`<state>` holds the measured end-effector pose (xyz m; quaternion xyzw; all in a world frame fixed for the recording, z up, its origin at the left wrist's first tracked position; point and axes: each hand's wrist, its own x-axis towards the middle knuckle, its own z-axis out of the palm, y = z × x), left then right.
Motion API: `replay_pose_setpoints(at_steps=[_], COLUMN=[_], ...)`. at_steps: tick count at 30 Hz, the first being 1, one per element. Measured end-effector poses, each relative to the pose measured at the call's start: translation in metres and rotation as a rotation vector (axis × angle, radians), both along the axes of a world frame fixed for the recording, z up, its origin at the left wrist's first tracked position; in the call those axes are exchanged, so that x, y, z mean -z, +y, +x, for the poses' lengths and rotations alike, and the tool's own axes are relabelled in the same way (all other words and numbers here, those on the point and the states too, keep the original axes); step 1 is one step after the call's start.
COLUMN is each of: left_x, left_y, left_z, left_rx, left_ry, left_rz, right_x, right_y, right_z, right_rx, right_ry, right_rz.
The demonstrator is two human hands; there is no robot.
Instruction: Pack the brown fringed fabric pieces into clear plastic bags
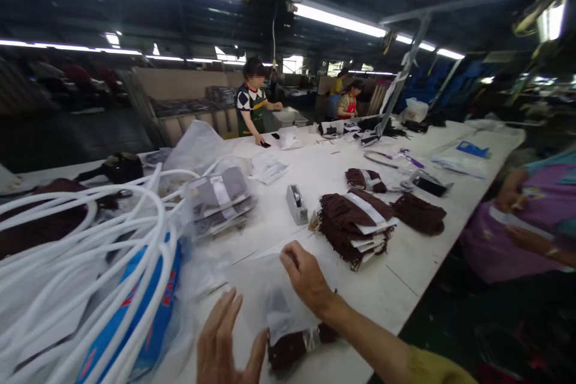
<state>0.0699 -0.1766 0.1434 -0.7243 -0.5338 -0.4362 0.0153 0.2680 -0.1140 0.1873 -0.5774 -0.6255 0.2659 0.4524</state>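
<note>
My left hand point(225, 345) is open, fingers spread, hovering just left of a clear plastic bag point(274, 306) lying on the white table point(396, 288). Inside the bag's lower end sits a folded dark brown knitted item point(292, 348). My right hand point(306, 276) is closed in a pinch on the bag's upper edge. Beyond the bag lies a stack of brown knitted items with white paper bands point(355, 222).
White hoops point(90, 252) and a blue bag point(148, 318) crowd the left. Bagged grey items point(220, 201), a tape dispenser point(296, 204) and more brown items point(418, 213) lie further on. A person in purple point(526, 222) sits right; another stands at the far side point(251, 107).
</note>
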Motion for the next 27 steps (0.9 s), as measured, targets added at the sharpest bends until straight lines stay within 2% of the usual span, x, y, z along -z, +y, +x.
replay_pose_setpoints(at_steps=[3,5,7,10,13,16,20,22,24,25,27], left_x=[-0.022,-0.029,-0.031,-0.030,-0.028,-0.024,-0.004,0.014,0.034,0.042,0.054], left_y=[0.026,0.043,0.056,0.068,0.078,0.090,0.103,0.106,0.108,0.109,0.115], left_z=[0.013,0.017,0.018,0.026,0.043,0.052,0.029,0.007,-0.013,-0.020,-0.027], left_rx=[-0.055,-0.059,-0.043,-0.021,0.000,0.017,0.099,0.081,0.027,-0.006,-0.097], left_ry=[0.230,0.354,0.450,0.534,0.566,0.555,0.601,0.638,0.648,0.613,0.321], left_rz=[0.041,0.008,-0.085,-0.216,-0.215,-0.195,-0.293,-0.403,-0.550,-0.638,-0.845], right_x=[-0.003,-0.005,-0.007,-0.009,-0.007,-0.005,0.003,0.015,0.035,0.047,0.069], right_y=[-0.003,-0.002,-0.001,0.001,0.011,0.031,0.052,0.051,0.045,0.042,0.040], right_z=[-0.004,0.000,0.004,0.000,-0.013,-0.007,0.043,0.073,0.096,0.105,0.115], right_rx=[-0.233,-0.371,-0.433,-0.320,-0.196,-0.160,-0.106,-0.059,-0.029,-0.027,-0.018], right_ry=[-0.209,-0.410,-0.620,-0.847,-0.920,-0.975,-1.056,-1.078,-1.097,-1.101,-1.077], right_rz=[0.000,0.020,0.047,0.067,0.071,0.081,0.080,0.058,0.011,-0.029,-0.132])
